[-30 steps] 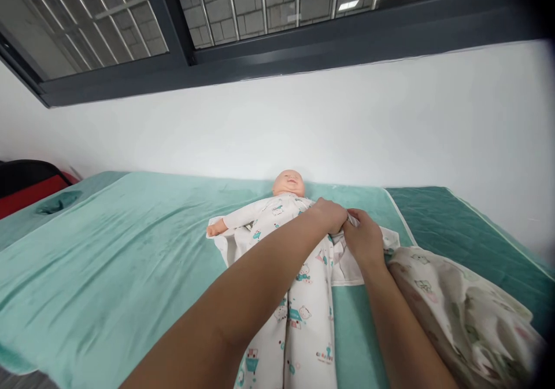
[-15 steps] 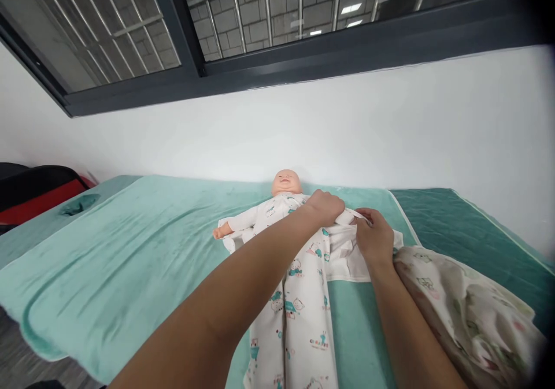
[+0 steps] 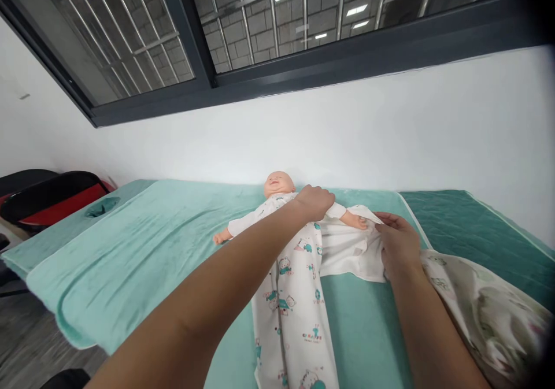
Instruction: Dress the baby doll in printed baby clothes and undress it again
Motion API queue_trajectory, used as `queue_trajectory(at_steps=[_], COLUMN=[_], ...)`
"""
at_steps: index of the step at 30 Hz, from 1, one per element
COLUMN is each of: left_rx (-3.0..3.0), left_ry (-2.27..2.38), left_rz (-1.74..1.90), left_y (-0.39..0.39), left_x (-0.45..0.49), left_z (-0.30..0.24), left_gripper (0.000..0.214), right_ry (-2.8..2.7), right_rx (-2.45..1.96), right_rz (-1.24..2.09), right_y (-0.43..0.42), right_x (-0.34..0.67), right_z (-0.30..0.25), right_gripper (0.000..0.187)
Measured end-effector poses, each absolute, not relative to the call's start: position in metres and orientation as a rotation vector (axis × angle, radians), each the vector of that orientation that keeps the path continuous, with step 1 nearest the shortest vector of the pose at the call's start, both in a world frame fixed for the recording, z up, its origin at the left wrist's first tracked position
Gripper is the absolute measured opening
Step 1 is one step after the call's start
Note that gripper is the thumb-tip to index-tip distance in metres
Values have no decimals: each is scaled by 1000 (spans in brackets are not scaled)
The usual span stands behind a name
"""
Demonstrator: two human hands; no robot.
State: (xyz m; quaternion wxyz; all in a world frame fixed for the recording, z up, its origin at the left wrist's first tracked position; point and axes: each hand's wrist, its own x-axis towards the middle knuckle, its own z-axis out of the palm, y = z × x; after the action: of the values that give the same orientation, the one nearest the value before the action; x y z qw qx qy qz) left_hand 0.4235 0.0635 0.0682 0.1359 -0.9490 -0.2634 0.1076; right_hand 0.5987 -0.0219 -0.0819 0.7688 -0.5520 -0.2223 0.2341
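R hand point(image 3: 401, 240) pinches wht cloth point(image 3: 347, 256); L hand point(image 3: 315, 202) by doll point(image 3: 278, 184), grip unclear; print point(image 3: 312, 337) illegible.

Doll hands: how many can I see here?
2. One doll hand is over the green sheet, left of the printed clothes in the picture; the other doll hand is over the white cloth, near the person's right hand. Neither is hidden.

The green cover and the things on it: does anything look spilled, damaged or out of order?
No spill or damage shows. The white cloth beside the doll looks askew: creased, with its edge in the right hand. The patterned cloth lies crumpled, not flat.
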Motion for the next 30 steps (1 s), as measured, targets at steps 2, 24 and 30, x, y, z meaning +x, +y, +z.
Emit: queue_trajectory(at_steps=[2,24,30], left_rx=[-2754,-3036,-2806], left_ry=[-774,-1065,-1952], left_rz=[314,-295,-1569], left_y=[63,14,5], left_x=[421,374,283], left_z=[69,55,12], left_gripper=[32,31,39], right_ry=[-415,-1157,-1420], right_rx=[-1158,-1368,-1246], right_rz=[571,392,669], right_y=[-22,-36,-34], right_x=[597,517,483], right_z=[-77,-19,-20], right_gripper=[32,39,43])
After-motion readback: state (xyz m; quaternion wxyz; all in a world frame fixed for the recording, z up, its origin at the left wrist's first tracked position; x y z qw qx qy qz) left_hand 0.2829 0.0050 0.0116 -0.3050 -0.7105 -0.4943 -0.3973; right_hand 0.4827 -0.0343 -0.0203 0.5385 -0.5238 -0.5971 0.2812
